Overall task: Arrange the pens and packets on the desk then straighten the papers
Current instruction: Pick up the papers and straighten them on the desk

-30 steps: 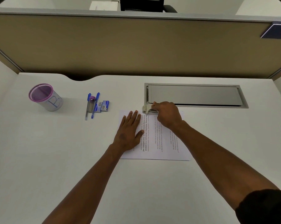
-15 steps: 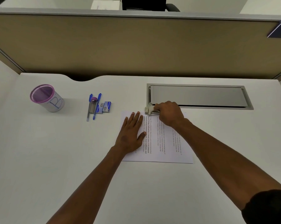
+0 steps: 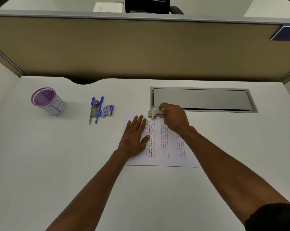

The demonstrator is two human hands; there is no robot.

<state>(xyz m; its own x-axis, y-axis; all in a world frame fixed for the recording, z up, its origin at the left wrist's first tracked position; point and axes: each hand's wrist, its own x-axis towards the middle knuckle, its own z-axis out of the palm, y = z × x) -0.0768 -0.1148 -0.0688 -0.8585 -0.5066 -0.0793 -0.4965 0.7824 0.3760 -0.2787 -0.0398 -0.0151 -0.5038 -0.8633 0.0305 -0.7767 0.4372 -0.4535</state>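
Far left on the desk (image 3: 40, 164): a mesh pen cup (image 3: 47, 101), purple rim, upright, white wrap with a blue "B" on it. To its right, well apart from it, the pens (image 3: 96, 109): two blue ones lying parallel, caps pointing away from me, with a short clear tube with a purple cap between them. Just beside them on the right, the packets (image 3: 107, 110): two small blue-and-white ones side by side, touching or nearly so; can't tell which.

Next over, my left hand (image 3: 135, 136): palm down, fingers straight and slightly fanned, pressing flat on the left part of the papers (image 3: 166, 147). The papers lie near the desk's middle, printed text running sideways from my view. Can't tell how many sheets; edges look roughly flush.

At the far edge of the papers, a small white stapler (image 3: 155, 112) sits with its mouth over that edge. My right hand (image 3: 173, 119) is on it, fingers curled over the top and gripping it, knuckles toward me. Front end of the stapler sticks out left of my fingers.

Just behind the stapler and running right: a grey metal cable hatch (image 3: 202, 99) set into the desk. A tan partition (image 3: 141, 50) stands along the back.
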